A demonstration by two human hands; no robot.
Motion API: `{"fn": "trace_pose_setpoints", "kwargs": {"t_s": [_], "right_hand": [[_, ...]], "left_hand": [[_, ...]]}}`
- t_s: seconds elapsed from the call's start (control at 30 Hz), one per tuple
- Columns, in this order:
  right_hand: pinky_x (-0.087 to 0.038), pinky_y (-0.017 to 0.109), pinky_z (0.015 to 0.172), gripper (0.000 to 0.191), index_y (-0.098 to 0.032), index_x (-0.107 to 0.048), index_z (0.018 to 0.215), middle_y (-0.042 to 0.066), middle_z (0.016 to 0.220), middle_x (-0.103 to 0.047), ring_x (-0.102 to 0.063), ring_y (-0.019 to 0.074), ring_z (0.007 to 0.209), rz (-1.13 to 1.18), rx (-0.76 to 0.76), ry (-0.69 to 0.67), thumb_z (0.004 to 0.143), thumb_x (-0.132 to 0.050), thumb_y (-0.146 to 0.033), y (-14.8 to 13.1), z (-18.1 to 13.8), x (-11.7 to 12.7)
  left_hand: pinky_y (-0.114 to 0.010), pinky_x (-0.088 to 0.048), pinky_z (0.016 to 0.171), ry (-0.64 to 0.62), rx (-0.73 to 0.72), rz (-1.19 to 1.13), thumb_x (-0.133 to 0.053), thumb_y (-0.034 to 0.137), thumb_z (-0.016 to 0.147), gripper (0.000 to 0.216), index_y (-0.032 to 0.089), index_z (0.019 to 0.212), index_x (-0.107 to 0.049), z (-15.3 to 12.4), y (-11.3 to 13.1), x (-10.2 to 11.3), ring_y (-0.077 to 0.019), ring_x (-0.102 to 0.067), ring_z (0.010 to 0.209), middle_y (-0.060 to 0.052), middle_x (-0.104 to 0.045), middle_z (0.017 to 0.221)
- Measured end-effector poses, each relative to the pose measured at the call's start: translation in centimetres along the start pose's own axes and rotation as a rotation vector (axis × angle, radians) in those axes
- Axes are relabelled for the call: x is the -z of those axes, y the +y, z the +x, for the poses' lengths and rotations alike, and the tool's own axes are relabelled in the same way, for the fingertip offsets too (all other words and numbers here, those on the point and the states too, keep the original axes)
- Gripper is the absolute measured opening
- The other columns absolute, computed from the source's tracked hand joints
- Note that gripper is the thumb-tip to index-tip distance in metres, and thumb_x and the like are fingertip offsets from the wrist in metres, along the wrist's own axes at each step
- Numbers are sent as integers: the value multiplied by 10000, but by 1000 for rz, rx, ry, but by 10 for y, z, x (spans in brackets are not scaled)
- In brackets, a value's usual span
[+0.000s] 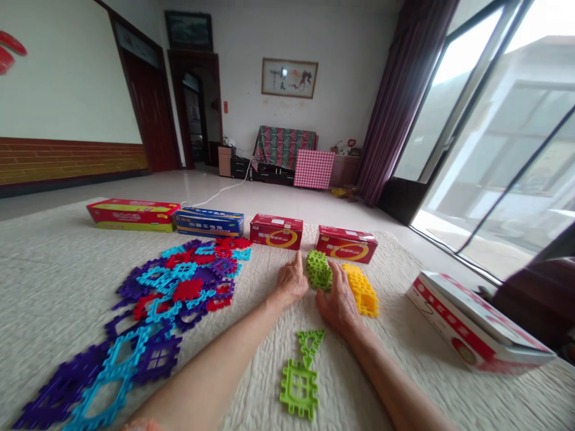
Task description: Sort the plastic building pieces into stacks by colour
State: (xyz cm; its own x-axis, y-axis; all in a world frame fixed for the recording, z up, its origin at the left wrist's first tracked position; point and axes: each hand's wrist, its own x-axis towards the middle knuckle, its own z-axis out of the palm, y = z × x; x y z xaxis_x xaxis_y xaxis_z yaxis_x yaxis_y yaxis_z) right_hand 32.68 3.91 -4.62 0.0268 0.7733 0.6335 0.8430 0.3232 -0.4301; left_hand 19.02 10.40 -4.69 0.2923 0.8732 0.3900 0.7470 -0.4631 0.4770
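Note:
A green block made of interlocking plastic tiles stands on the cream mat. My left hand presses against its left side, and my right hand cups its right side; together they grip it. A yellow tile block lies just right of my right hand. Two loose green tiles, one square and one triangular, lie between my forearms.
Several purple, blue and red tiles spread over the mat at left. Several boxes stand in a row behind: red-yellow, blue, red, red. A large red-white box lies at right, near the sliding window.

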Motion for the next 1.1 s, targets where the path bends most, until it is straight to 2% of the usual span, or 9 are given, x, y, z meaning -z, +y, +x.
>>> {"fn": "trace_pose_setpoints", "kwargs": {"t_s": [0.2,0.47,0.77,0.9,1.1], "right_hand": [[-401,510,1059,754,-189,-273,1436,150,1415,-424,-386,298,1342,-18,-23,-19,728,-519,-113,1,-1,-1],[-402,516,1053,749,-127,-282,1420,193,1395,-441,-414,306,1319,-36,-24,-29,707,-513,-117,1,0,0],[-397,515,1063,758,-125,-267,1429,193,1426,-421,-398,300,1339,-11,-19,-31,709,-502,-106,9,0,-5],[-416,505,1053,758,-140,-258,1444,181,1419,-441,-415,289,1332,-1,10,-40,723,-487,-92,13,0,-7],[-428,531,1035,769,-188,-250,1456,160,1405,-462,-427,293,1323,19,40,-26,729,-477,-79,16,0,-9]], "left_hand": [[-424,-390,1024,-50,-18,-19,-426,81,728,830,68,1504,-132,14,-2,-7,-275,-504,1235,-200,-537,1339],[-447,-317,1082,-93,17,-112,-405,79,739,787,73,1492,-173,13,-2,-11,-261,-477,1274,-183,-525,1368],[-441,-331,1068,-128,16,-76,-421,69,737,765,52,1473,-216,12,3,-3,-285,-526,1222,-204,-547,1333],[-449,-330,1066,-130,8,-41,-418,66,749,747,45,1469,-223,12,5,-1,-299,-526,1217,-217,-517,1362],[-419,-352,1059,-109,5,-41,-438,74,742,752,72,1469,-245,11,4,-2,-283,-542,1199,-195,-560,1321]]}}
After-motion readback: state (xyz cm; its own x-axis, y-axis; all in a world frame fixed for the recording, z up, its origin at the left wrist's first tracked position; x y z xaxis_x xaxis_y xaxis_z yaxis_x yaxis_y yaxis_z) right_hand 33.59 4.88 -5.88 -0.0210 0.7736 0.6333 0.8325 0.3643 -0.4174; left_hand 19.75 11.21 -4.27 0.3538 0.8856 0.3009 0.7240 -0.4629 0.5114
